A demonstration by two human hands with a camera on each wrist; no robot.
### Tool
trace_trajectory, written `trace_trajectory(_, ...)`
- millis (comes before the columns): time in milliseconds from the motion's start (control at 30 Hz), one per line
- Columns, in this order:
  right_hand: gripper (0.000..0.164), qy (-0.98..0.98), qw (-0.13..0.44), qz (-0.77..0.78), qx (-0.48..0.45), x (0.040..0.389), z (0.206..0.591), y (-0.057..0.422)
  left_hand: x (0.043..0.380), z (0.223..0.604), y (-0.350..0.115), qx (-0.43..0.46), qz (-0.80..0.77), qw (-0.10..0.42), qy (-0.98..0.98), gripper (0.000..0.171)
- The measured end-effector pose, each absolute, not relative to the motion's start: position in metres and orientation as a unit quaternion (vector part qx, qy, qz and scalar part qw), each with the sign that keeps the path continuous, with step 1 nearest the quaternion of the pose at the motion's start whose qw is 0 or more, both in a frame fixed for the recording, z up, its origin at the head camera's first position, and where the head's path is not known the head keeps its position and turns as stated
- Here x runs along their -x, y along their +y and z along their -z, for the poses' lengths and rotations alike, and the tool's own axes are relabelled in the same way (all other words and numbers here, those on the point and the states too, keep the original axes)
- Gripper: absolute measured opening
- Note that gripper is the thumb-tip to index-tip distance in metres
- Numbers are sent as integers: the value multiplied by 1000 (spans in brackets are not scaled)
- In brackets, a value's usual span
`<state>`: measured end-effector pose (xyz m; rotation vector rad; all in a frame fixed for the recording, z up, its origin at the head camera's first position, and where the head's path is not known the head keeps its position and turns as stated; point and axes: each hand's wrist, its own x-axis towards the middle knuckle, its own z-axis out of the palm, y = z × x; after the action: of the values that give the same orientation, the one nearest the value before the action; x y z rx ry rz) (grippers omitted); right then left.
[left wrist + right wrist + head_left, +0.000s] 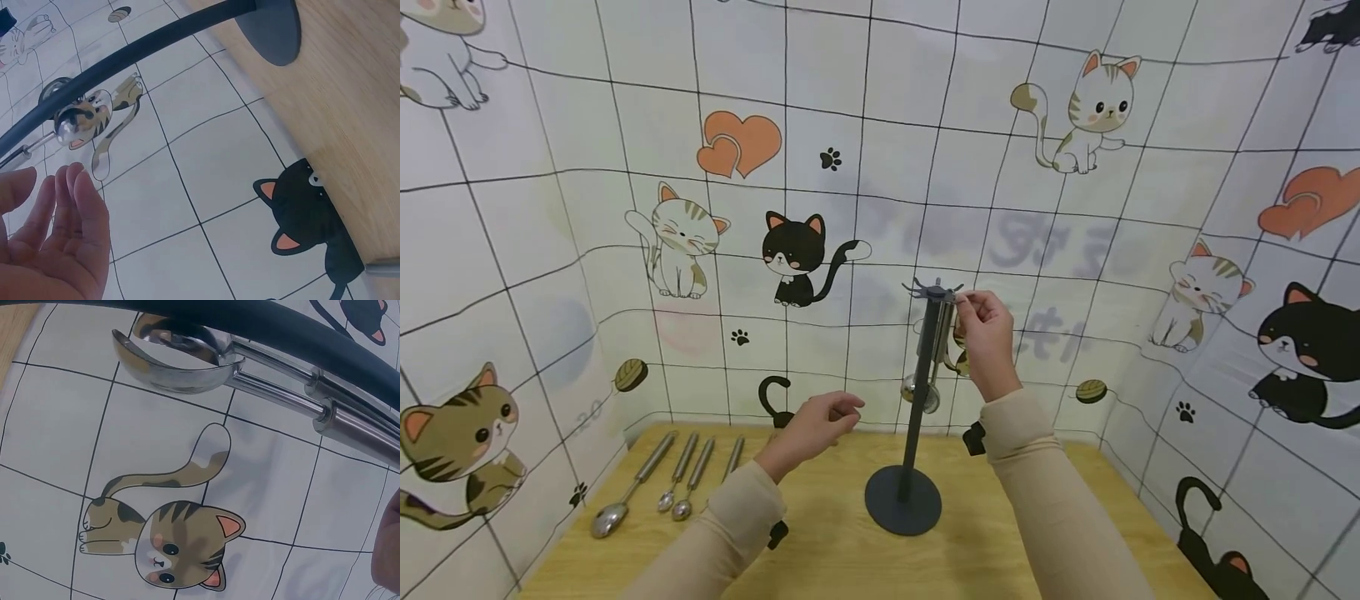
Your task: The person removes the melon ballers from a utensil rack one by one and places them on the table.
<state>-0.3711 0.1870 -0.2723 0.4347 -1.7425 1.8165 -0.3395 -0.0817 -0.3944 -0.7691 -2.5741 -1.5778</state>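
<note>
At the top of the dark stand [916, 408], my right hand [988, 342] pinches, between thumb and fingertips, what looks like the handle end of a steel ladle [175, 378], which hangs bowl-down beside the pole. Another steel utensil [209, 340] hangs close behind it. My left hand [815, 423] is empty, its fingers loosely spread and slightly bent, in the air left of the pole. I judge the ladle stiff, fairly light and hard to break, yet slick where polished; the thick, brushed handle should give the surest hold, near its upper end, leaving the bowl free to swing. The stand's thin pole rises from a round base on the worktop [827, 558], so a sideways tug could tip it. Left of it lie a large spoon [610, 518], two smaller utensils [683, 508] and another handle [734, 455], partly behind my arm.
</note>
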Motion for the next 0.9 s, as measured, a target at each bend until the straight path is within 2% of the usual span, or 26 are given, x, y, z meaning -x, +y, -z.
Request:
trace_trajectory(500,25,-642,367,-645,-193,368,282,176,324,385,-50,266,512,37,-816,26)
trace_trajectory(700,21,-638,366,-646,-204,368,281,178,321,377,-31,292,495,74,-815,24)
trace_trajectory(800,21,-640,357,-649,-207,367,281,179,322,374,-25,298,485,95,-817,22)
trace_trajectory(900,25,-651,349,-642,-207,366,282,182,322,374,-21,294,488,96,-816,22)
